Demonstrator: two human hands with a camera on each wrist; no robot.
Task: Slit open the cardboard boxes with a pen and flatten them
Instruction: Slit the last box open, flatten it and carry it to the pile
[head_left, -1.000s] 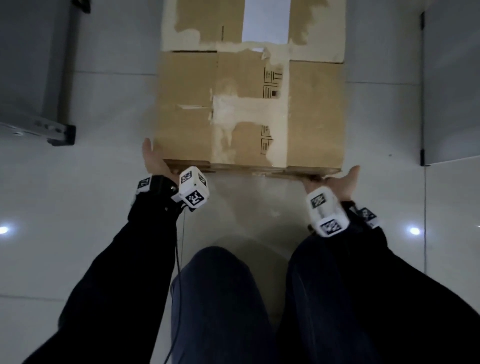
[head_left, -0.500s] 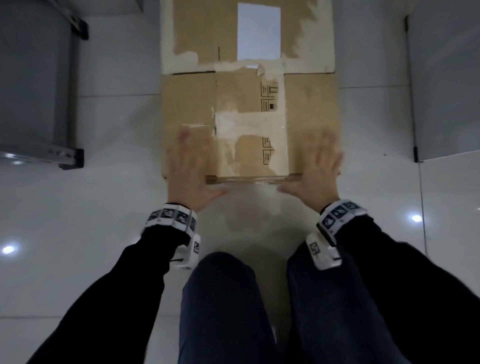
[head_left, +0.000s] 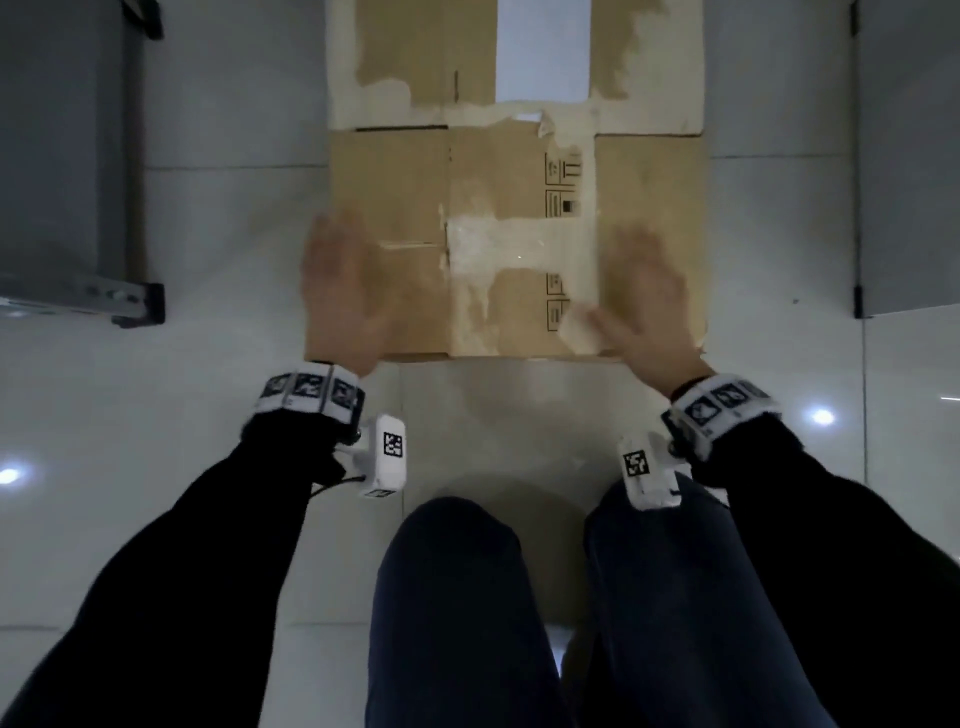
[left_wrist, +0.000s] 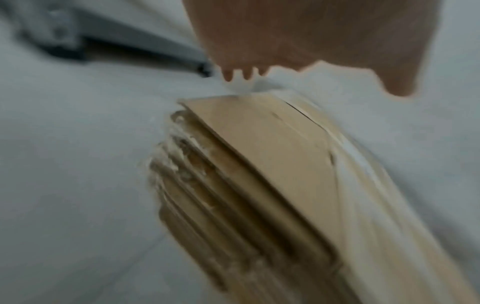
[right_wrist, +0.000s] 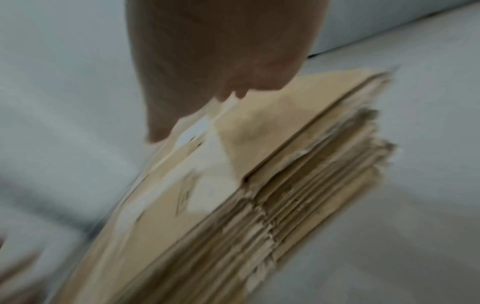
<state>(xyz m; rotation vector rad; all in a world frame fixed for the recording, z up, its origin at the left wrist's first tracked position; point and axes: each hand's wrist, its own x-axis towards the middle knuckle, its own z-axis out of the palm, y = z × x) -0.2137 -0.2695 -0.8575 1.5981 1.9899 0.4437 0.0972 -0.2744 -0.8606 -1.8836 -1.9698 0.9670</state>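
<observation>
Flattened cardboard box (head_left: 514, 244) lies on pale tiled floor (head_left: 234, 364), filling the 12 o'clock half of the head view, near edge just ahead of the person's knees (head_left: 452, 551); torn tape strips and printed handling symbols on its top face. Wrist views show it topping a stack of flattened cardboard (left_wrist: 233, 205), many ragged corrugated edges layered beneath

Left hand (head_left: 345, 291) palm down over the box's near-left corner, about 10 o'clock from the knees; fingers extended and spread, holding nothing. Motion blur heavy, so contact with the cardboard cannot be told for sure

Right hand (head_left: 647, 306) palm down over the near-right part of the box, about 2 o'clock from the knees; fingers straight and apart, thumb pointing inward toward the tape patch. Also blurred, contact unclear

Both wrists wear white marker bands with small camera blocks

Grey metal frame leg (head_left: 130, 304) on the floor at 9 o'clock, well apart from the box; grey panel (head_left: 909, 156) at 3 o'clock

Pen not seen in any view
</observation>
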